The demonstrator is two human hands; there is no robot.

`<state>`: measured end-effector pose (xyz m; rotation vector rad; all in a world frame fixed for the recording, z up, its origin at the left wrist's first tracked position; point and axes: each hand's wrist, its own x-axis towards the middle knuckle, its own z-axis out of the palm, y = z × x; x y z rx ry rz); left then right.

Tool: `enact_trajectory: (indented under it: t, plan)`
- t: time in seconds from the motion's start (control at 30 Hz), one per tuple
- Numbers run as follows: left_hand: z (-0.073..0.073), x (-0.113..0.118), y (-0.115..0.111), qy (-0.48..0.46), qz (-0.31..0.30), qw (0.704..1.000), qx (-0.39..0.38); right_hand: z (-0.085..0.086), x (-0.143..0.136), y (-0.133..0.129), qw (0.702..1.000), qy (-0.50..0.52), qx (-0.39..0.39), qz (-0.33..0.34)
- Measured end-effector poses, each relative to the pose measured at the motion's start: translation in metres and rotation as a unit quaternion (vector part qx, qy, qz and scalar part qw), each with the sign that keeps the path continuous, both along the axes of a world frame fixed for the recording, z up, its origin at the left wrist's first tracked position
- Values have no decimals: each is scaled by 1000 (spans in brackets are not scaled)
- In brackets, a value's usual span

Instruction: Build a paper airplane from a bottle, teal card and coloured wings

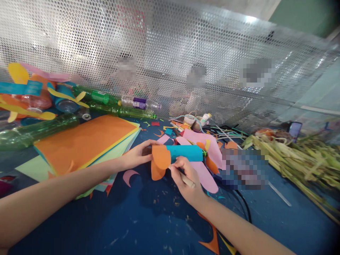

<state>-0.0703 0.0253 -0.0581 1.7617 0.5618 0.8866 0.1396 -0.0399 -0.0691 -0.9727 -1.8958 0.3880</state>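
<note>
A plastic bottle wrapped in blue paper [187, 153] lies sideways in front of me, with its green cap [204, 153] to the right. Rounded orange paper pieces [161, 157] sit at its left end, and a long pink paper shape [205, 176] sticks out below it. My left hand [142, 154] grips that left end, its fingers partly hidden behind the orange paper. A cream, pen-like stick [187, 180] is pinched in my right hand [187, 179], its tip close to the orange paper; whether it touches I cannot tell.
Stacked coloured paper [90, 141] lies on the blue table [127, 219] to the left, near a green bottle [39, 131] and paper-trimmed bottles [66, 99]. Dry husks [292, 163] and a phone [294, 131] are at right. A perforated metal screen [170, 46] stands behind; paper scraps are scattered around.
</note>
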Motion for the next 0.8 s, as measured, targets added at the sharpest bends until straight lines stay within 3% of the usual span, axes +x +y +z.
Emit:
enact_trajectory:
  t: [0.3, 0.57, 0.8]
  plan:
    - [4, 0, -3, 4, 0, 1000, -16, -3, 1, 2, 1000, 2, 18, -6]
    - [-4, -1, 1, 3, 2, 1000, 0, -3, 2, 2, 1000, -2, 11, -4]
    - [2, 1, -1, 4, 9, 1000, -6, -2, 1, 2, 1000, -4, 15, -3]
